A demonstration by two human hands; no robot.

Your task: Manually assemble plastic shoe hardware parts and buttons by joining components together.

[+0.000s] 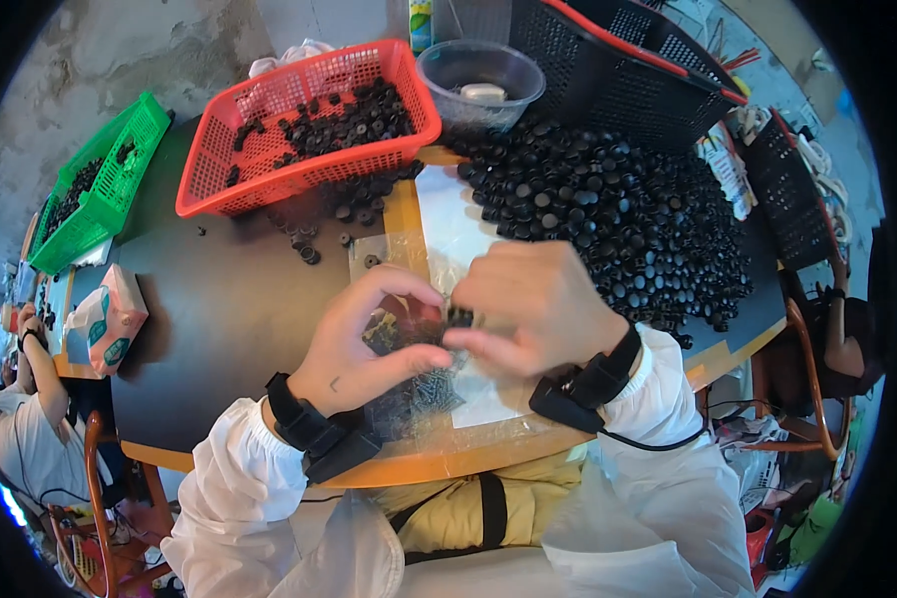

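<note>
A small black cap sits pinched in the fingertips of the right hand, just above a clear plastic bag of what look like dark screws at the table's near edge. The left hand curls narrowly beside it, thumb and forefinger almost touching the cap. Beyond lie a heap of black caps and a red basket.

Dark round table, heap of black caps, red basket, green basket, tissue pack
</note>
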